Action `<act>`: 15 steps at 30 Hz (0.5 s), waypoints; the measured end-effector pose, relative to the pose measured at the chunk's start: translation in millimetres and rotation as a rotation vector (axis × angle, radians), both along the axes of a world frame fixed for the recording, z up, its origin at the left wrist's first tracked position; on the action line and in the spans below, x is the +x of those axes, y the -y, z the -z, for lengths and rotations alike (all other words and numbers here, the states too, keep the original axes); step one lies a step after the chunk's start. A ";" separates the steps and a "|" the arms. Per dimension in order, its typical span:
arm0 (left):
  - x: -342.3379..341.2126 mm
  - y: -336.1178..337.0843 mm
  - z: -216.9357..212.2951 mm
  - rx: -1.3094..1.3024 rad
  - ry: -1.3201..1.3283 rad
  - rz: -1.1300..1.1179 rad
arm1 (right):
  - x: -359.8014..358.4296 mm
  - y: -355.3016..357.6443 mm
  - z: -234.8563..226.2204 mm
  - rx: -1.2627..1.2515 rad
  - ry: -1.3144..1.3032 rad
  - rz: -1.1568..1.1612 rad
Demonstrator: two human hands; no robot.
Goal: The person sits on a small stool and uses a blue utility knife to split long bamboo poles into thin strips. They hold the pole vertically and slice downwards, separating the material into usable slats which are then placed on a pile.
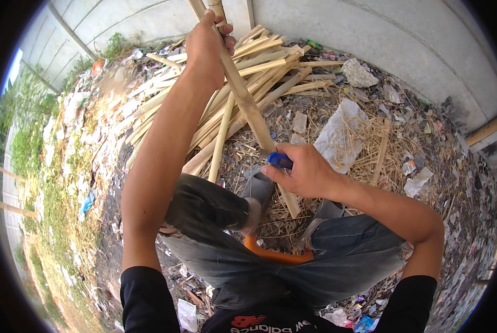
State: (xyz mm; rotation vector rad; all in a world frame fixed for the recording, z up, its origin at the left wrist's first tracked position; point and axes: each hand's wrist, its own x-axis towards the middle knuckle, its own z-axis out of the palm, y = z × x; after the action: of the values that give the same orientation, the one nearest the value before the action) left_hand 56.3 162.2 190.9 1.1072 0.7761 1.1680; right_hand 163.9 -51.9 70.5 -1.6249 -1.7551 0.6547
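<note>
A long bamboo strip [244, 100] slants from the top of the view down between my feet. My left hand [207, 47] is closed around its upper part, arm stretched far forward. In my right hand [310, 171] is a blue-handled utility knife [280, 160], held against the lower part of the strip. The blade is mostly hidden at the contact. The strip's lower end [293, 208] lies between my grey shoes, close to the ground.
Beyond the strip lies a heap of split bamboo pieces [265, 69]. Grey concrete wall panels [370, 30] rise behind. Litter, a whitish plastic sheet [343, 133], dry straw and a stone chunk [359, 73] cover the ground at right. Something orange [276, 255] is beneath my legs.
</note>
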 end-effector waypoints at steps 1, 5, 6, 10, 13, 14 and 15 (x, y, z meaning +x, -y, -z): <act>0.0 3.9 0.1 0.003 0.000 0.006 | 1.0 -1.4 1.4 0.034 -0.022 0.008; 6.4 16.3 6.4 0.038 -0.001 0.032 | 6.2 -5.1 -5.3 0.075 -0.086 0.023; 8.3 18.2 7.9 0.055 -0.037 0.025 | 8.1 -5.8 -4.9 0.079 -0.097 0.021; 12.7 25.0 10.4 0.168 -0.121 0.042 | 21.8 -8.4 1.3 0.054 -0.158 0.006; 10.0 26.9 8.2 0.351 -0.203 0.072 | 32.3 -8.2 -4.4 -0.028 -0.191 -0.048; 7.3 26.3 6.1 0.426 -0.244 0.076 | 34.1 -8.4 -8.6 -0.058 -0.199 -0.074; 5.0 26.1 4.1 0.462 -0.245 0.080 | 35.3 -8.7 -13.0 -0.063 -0.221 -0.104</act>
State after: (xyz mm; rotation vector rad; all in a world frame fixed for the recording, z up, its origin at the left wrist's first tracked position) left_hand 61.3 136.1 186.8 1.6744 0.6536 1.1877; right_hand 199.2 -43.2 83.5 -1.4481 -1.6798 0.9109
